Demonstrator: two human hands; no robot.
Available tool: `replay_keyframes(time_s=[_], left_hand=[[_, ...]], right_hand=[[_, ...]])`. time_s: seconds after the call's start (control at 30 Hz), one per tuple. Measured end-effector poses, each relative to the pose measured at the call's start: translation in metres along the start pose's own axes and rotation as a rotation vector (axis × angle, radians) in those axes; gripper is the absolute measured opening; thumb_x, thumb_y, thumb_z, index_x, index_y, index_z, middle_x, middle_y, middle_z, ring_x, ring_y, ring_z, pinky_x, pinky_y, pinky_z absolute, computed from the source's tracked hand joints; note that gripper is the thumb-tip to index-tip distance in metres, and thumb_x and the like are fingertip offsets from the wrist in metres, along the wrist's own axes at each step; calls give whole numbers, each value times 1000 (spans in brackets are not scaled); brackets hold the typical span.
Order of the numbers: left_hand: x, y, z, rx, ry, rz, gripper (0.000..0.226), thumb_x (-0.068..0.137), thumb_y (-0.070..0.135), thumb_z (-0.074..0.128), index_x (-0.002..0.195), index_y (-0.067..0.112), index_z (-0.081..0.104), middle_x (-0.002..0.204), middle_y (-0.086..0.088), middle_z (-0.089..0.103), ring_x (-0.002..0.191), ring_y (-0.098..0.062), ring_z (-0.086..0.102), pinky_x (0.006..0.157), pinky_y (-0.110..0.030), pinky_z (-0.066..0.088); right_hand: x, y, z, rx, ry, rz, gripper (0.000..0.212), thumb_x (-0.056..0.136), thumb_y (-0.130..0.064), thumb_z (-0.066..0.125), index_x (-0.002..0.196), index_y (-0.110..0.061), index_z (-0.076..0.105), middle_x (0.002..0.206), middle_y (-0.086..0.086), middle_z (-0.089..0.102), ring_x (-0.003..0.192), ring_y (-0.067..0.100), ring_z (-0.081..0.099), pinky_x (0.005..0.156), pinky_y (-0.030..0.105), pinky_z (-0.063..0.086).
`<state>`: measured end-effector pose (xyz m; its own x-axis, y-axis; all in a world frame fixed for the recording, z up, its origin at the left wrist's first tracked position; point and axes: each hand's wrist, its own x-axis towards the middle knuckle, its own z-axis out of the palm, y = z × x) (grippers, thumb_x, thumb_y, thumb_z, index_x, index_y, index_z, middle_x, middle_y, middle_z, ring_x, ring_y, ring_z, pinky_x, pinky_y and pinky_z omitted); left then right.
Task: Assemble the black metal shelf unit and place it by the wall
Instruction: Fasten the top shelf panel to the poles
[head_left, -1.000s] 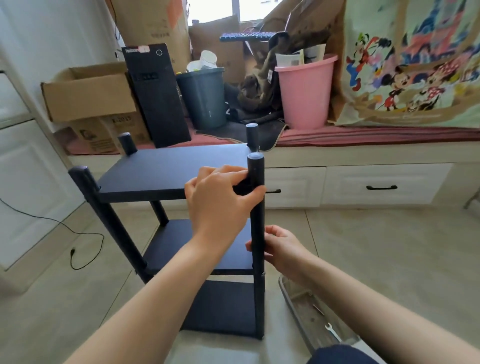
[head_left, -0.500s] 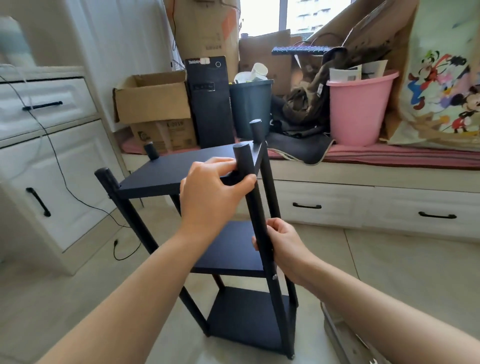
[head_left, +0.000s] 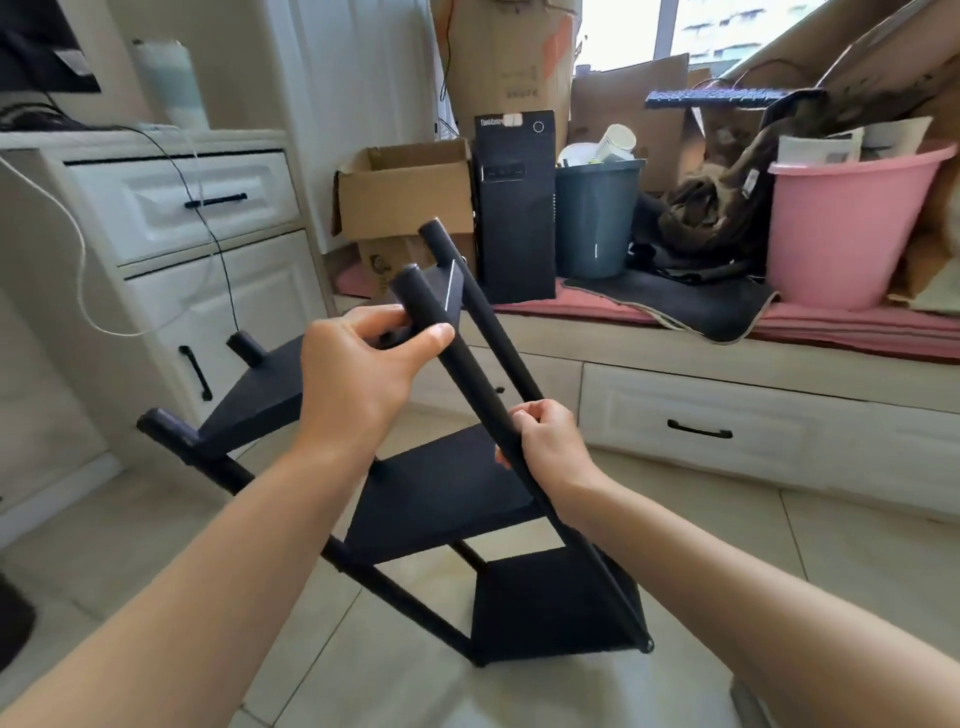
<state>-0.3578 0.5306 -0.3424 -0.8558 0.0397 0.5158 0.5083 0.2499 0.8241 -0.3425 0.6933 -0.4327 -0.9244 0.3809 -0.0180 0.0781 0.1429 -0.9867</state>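
Beyond my hands: a window bench carries a black computer tower (head_left: 517, 208), a grey bin (head_left: 597, 218), a pink tub (head_left: 841, 228), an open cardboard box (head_left: 410, 192) and a heap of brown cloth (head_left: 727, 202), all well apart from my fingers.
To the left of my left hand: a white cabinet (head_left: 171, 270) with black handles; a black cable and a white one hang down its front.
In the way: the bench drawers (head_left: 727, 415) stand close behind the shelf's tilted top; the cabinet stands near its left posts.
Shelf: the black metal shelf unit (head_left: 447, 488) leans over to the left, three black boards between four posts, its bottom corners down by the tiled floor (head_left: 779, 551); I cannot tell which feet touch.
Left hand: my left hand (head_left: 358, 374) reaches forward, arm stretched out, fingers and thumb curled round the near post (head_left: 467, 374) just under its top, at the corner of the top board.
Right hand: my right hand (head_left: 550, 447) sits lower on the same post, beside the middle board, fingers wrapped round it from the right, wrist bent in.
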Motion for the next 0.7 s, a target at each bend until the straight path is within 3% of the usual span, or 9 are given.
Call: replay_keyframes(time_s=[0.13, 0.3, 0.4, 0.5, 0.6, 0.7], left_hand=[[3, -18, -37, -66, 96, -117, 13, 81, 31, 82, 92, 33, 75, 82, 21, 75, 86, 0, 72, 76, -12, 49], [-4, -50, -97, -94, 159, -169, 7, 84, 27, 80, 82, 31, 75, 81, 14, 77, 84, -2, 73, 81, -21, 51], [-16, -73, -128, -137, 193, -204, 14, 87, 24, 78, 78, 35, 78, 85, 11, 78, 88, -4, 74, 78, -19, 53], [-33, -101, -145, -186, 249, -313, 17, 88, 22, 77, 77, 34, 80, 83, 7, 78, 85, -5, 73, 80, -22, 51], [-55, -131, -151, -206, 273, -436, 13, 88, 26, 78, 78, 34, 80, 74, 7, 76, 78, -8, 71, 76, -28, 50], [-72, -160, -153, -211, 242, -569, 8, 85, 29, 79, 78, 25, 80, 74, 7, 75, 86, -14, 69, 74, -35, 50]], right_hand=[[0, -13, 36, -31, -51, -27, 14, 106, -20, 39, 112, -13, 49, 103, 15, 66, 74, 15, 67, 53, 16, 50], [-10, -20, 85, -85, -117, -74, 10, 106, -18, 39, 105, -18, 50, 105, 12, 61, 82, 19, 63, 41, 9, 42], [-11, -17, 112, -208, -150, -139, 13, 105, -18, 40, 109, -15, 52, 98, 9, 62, 83, 23, 65, 52, 22, 52], [-13, -5, 127, -244, -186, -150, 15, 104, -16, 45, 115, -11, 54, 111, 17, 62, 92, 28, 66, 50, 15, 50], [-12, 10, 134, -367, -234, -195, 11, 104, -17, 42, 110, -14, 51, 92, 8, 65, 74, 16, 65, 49, 14, 47], [-10, 25, 136, -499, -293, -234, 12, 103, -18, 40, 111, -17, 49, 89, 3, 64, 75, 17, 63, 64, 24, 50]])
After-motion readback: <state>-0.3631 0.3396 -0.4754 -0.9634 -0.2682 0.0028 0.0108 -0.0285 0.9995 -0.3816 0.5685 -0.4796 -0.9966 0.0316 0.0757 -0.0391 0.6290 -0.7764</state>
